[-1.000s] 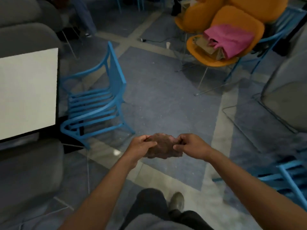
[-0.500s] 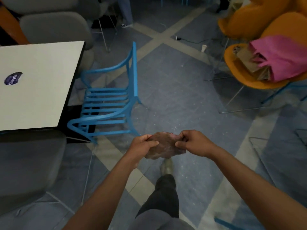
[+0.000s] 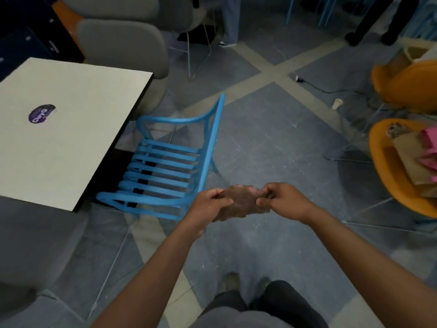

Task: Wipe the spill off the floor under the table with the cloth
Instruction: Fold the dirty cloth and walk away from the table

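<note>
- Compared with 0.5 s ago, more of the white bench (image 3: 71, 138) is in view, and its purple sticker (image 3: 42, 113) sits further from the left edge. Both shoes (image 3: 230, 281) now stand side by side at the bottom, where one leg was stepping forward.
- The grip is unchanged: the left hand (image 3: 208, 205) and right hand (image 3: 282, 201) each pinch one end of the brown cloth (image 3: 241, 203). It is held bunched in the air above the floor (image 3: 272, 143), just in front of the blue chair (image 3: 165, 171).
- The floor under the bench is hidden by the benchtop and the chair slats, so the spill cannot be made out.
- The orange chair (image 3: 383, 171) seat holds a paper bag (image 3: 410, 159) and pink fabric (image 3: 429, 140). Both are cut off at the right edge, and the bag's contents are not visible.
</note>
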`<act>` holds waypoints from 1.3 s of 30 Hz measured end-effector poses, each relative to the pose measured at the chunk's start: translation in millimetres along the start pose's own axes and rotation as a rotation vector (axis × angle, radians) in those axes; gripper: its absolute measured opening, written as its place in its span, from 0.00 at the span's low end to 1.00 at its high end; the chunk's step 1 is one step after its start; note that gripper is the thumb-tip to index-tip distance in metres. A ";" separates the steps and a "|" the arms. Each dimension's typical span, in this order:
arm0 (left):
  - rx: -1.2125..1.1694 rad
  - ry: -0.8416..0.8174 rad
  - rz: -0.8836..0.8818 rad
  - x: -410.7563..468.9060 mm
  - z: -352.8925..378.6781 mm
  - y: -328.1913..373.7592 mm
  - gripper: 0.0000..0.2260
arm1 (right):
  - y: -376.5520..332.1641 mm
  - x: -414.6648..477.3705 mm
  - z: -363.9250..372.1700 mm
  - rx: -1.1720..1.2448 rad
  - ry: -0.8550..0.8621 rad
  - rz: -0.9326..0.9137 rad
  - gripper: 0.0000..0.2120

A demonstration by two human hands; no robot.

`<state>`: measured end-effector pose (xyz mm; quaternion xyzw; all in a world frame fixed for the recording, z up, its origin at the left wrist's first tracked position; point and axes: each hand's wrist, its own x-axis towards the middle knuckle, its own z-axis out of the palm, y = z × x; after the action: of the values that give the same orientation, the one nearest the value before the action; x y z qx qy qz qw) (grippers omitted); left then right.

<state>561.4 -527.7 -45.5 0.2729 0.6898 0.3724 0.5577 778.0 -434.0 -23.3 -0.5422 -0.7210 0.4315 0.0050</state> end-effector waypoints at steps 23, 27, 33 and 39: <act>-0.432 0.619 -0.009 174.6 -8.8 160.3 0.04 | -135.5 339.6 -149.8 -0.190 -0.421 -0.507 0.07; -0.465 0.765 -0.034 187.9 -50.1 163.9 0.04 | -184.9 379.6 -121.0 -0.179 -0.536 -0.574 0.12; -0.470 0.864 -0.055 220.4 -122.0 162.4 0.03 | -256.4 442.0 -73.5 -0.267 -0.610 -0.630 0.11; -0.522 0.942 -0.067 238.9 -190.0 172.0 0.03 | -336.8 488.3 -33.0 -0.293 -0.678 -0.674 0.09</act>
<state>315.3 -279.6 -20.9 -0.0935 0.7581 0.5955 0.2487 330.6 -43.1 -16.1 -0.1033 -0.8702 0.4520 -0.1667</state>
